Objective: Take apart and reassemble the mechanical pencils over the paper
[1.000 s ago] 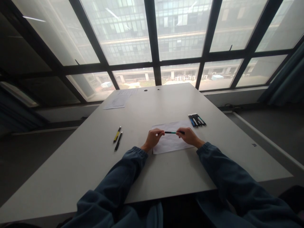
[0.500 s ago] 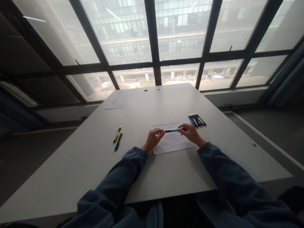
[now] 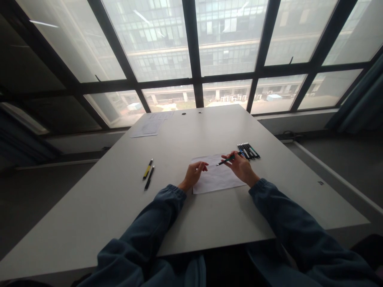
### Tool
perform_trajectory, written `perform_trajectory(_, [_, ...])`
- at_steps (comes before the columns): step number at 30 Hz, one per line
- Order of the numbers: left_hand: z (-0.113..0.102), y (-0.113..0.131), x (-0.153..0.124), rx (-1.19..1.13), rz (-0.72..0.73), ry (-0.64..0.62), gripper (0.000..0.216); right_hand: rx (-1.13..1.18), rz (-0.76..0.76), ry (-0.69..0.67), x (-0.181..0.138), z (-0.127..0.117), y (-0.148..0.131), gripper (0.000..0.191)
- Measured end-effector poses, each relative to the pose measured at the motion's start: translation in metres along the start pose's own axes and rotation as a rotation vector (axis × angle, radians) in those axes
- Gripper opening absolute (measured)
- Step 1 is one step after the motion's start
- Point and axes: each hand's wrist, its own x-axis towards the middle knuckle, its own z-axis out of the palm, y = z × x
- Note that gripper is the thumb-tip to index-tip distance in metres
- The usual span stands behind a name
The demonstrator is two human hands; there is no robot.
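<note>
A: What is seen toward the left edge of the desk (image 3: 98, 207)?

B: Two pens (image 3: 148, 174) are laid side by side there, one yellow and black, one dark, well apart from both hands. A printed sheet (image 3: 149, 126) is found near the far left corner.

A: And the left hand (image 3: 194, 173)?

B: It is rested at the left edge of the white paper (image 3: 213, 180), which is laid near the middle of the desk toward the near edge. Its fingers are loosely curled and nothing is held in them.

A: Where is the green pen (image 3: 226, 161)?

B: It is pinched by its rear part in the fingers of the right hand (image 3: 241, 167), raised a little over the paper's far right part, with the tip pointed left and downward. Whether the tip is touching the sheet cannot be told.

A: What is seen further right?

B: A row of pens (image 3: 248, 151) is lined up just beyond the right hand, near the desk's right edge.

A: How is a pen best handled like this?

B: Probably the grip should be shifted nearer the tip, and the sheet kept flat under the free hand, so that the paper is not dragged.
</note>
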Motion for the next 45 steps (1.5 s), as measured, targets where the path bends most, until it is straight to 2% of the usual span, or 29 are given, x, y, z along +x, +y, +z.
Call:
perform_trajectory(4, [-0.001,-0.005,0.000,0.055,-0.016,0.037,0.045,0.061,-0.038,0.056,0.004,-0.016,-0.002,0.045])
perform_trajectory(8, [-0.001,-0.007,0.001,0.148,-0.005,0.039,0.038,0.153,0.023,0.111,0.003,-0.019,-0.006,0.049])
perform_trajectory(13, [0.000,-0.009,0.003,0.194,-0.031,0.070,0.034,0.478,0.078,0.075,0.000,-0.012,-0.014,0.044])
perform_trajectory(16, [0.000,-0.012,0.002,0.287,0.006,0.065,0.023,0.610,0.107,0.057,-0.001,-0.010,-0.017,0.044])
perform_trajectory(19, [0.000,-0.014,0.002,0.376,0.058,0.018,0.015,0.607,0.146,0.074,0.000,-0.011,-0.016,0.042])
perform_trajectory(22, [-0.001,-0.016,0.001,0.406,0.085,-0.022,0.017,0.572,0.172,0.066,0.002,-0.012,-0.015,0.043])
perform_trajectory(25, [-0.001,-0.017,0.000,0.433,0.108,-0.084,0.022,0.508,0.176,0.076,0.002,-0.013,-0.013,0.046])
perform_trajectory(31, [0.002,-0.018,-0.003,0.587,0.118,-0.285,0.056,0.234,0.156,0.153,0.002,-0.012,-0.007,0.066])
perform_trajectory(35, [0.001,-0.014,-0.004,0.663,0.131,-0.430,0.054,0.003,0.085,0.171,0.002,-0.008,-0.001,0.053])
perform_trajectory(40, [0.001,-0.004,-0.005,0.678,0.151,-0.511,0.052,-0.404,-0.072,0.314,0.004,-0.005,0.011,0.034])
perform_trajectory(42, [0.001,-0.002,-0.004,0.679,0.156,-0.523,0.052,-0.467,-0.083,0.269,0.005,-0.004,0.016,0.030])
perform_trajectory(45, [0.002,-0.001,-0.004,0.680,0.160,-0.525,0.052,-0.530,-0.040,0.131,0.007,0.000,0.021,0.031])
